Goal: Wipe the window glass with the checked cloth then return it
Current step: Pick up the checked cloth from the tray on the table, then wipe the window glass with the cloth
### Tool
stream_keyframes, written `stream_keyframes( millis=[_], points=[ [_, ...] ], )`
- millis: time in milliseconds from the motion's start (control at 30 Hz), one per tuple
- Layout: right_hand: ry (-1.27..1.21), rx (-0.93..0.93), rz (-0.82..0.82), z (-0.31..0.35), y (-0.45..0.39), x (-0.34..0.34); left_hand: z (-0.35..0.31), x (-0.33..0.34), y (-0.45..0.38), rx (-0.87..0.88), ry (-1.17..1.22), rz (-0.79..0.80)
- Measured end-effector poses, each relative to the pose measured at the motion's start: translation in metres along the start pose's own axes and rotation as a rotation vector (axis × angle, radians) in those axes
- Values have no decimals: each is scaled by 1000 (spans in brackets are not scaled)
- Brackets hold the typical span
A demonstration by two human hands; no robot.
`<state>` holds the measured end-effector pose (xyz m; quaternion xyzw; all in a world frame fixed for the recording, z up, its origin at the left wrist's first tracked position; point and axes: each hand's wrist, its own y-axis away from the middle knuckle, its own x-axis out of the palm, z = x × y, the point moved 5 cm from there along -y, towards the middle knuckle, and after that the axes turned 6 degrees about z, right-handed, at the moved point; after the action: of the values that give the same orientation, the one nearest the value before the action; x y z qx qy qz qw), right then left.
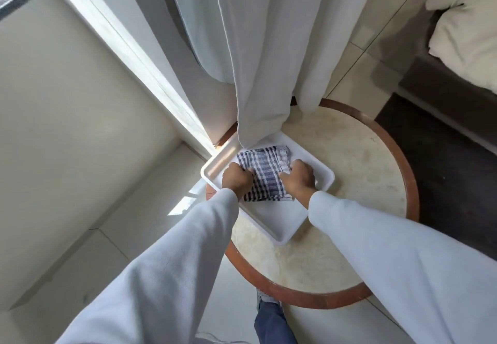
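A folded blue-and-white checked cloth [265, 173] lies in a white rectangular tray [274, 221] on a round table. My left hand [234, 179] grips the cloth's left edge with curled fingers. My right hand [299, 175] grips its right edge the same way. Both arms wear pale long sleeves. The window glass shows only as a bright strip [129, 48] running from the upper left down toward the tray, mostly covered by the curtain.
A white curtain [269, 48] hangs down and touches the tray's far edge. The round table [349, 161] has a marble top and brown wooden rim. A bed with white bedding [468, 21] stands at the right. My leg and shoe [269, 316] are below.
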<state>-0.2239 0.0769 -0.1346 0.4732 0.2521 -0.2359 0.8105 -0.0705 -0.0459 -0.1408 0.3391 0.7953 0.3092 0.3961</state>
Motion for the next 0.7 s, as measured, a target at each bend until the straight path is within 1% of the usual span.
stream_keyframes(
  millis=[67, 167, 267, 333, 433, 533, 600, 700],
  points=[
    [-47, -27, 14, 5, -1, -1, -2, -6, 6, 52, 5, -22],
    [-189, -102, 42, 27, 17, -9, -7, -33, 32, 115, 60, -97],
    [-324, -207, 150, 68, 49, -14, -8, -81, 70, 142, 174, -141],
    [-408, -287, 237, 107, 80, -15, -6, -127, 101, 145, 248, -178],
    [-490, -387, 381, 183, 140, -19, -5, -213, 156, 182, 302, -251],
    [-511, -497, 489, 282, 213, -32, -8, -315, 225, 263, 341, -368],
    [-531, -604, 525, 351, 266, -46, -14, -385, 277, 331, 406, -419],
    [-541, -754, 526, 453, 354, -75, -29, -488, 364, 473, 477, -488]
  ],
)
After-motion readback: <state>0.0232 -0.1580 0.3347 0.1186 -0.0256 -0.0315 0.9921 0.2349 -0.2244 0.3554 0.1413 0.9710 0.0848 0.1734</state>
